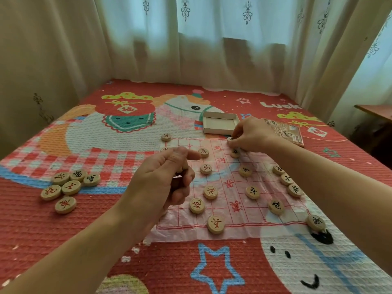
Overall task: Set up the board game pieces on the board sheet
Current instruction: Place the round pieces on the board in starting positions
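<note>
**Wooden discs, crinkled sheet**

The right hand (pixel 252 134) pinches a round pale wooden disc (pixel 230 139) at the far edge of the thin, crinkled red-gridded plastic sheet (pixel 261 211). The left hand (pixel 163 183) curls above it, contents unclear. Six loose discs (pixel 70 187) cluster leftward on the quilted red bedcover (pixel 42 230).

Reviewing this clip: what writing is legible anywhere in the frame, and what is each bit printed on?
"Luck": white letters on the bedspread.
"福": bedspread, on the red hat picture.
"楚河", "漢界": red, on the board sheet.
"兵": red, on the nearest piece.
"卒": on a black-lettered piece.
Box lid print: too blurred to read.
</note>
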The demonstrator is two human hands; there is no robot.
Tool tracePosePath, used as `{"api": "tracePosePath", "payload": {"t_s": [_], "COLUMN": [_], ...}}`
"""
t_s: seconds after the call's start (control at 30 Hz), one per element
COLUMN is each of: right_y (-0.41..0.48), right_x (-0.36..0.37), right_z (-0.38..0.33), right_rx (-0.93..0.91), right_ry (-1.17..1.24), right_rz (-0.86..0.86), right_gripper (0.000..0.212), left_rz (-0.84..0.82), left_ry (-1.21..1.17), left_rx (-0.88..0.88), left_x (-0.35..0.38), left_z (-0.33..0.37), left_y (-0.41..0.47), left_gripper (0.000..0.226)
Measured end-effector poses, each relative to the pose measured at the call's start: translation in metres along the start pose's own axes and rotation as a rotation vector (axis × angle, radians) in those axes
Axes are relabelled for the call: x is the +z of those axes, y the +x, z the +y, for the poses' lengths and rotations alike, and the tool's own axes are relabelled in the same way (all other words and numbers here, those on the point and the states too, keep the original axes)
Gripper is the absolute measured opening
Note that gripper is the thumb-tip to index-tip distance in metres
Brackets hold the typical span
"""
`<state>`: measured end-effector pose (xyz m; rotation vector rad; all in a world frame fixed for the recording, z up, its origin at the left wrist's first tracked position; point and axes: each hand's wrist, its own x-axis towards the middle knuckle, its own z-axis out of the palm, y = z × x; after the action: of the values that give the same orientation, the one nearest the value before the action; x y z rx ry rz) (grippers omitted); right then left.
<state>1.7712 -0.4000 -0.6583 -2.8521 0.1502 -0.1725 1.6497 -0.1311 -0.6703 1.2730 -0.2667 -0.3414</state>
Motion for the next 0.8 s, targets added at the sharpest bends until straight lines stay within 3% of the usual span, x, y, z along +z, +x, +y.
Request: {"api": "tracePosePath", "payload": {"t_s": [0.17, 0.43, 0.8], "right_y": [-0.003, -0.075, -0.168], "right_x": [0.004, 0.005, 0.013], "right_z": [0.002, -0.015, -0.045], "right_rx": [0.034, -0.149, -0.366], "right_ry": [0.058, 0.384, 0.579], "right_rz": [0.01, 0.312, 0.263], "right_gripper": [0.027, 0.013, 0.027], "left_rz": [0.038, 0.012, -0.043], "left_ry": [0.038, 0.068, 0.149], "left_rx": [0.008, 0.057, 0.067], "left_x": [-0.005, -0.003, 0.002], "left_z": [-0.005, -0.003, -0.009], "left_y": [0.005, 0.002, -0.003], "left_gripper": [0.025, 0.03, 0.017]}}
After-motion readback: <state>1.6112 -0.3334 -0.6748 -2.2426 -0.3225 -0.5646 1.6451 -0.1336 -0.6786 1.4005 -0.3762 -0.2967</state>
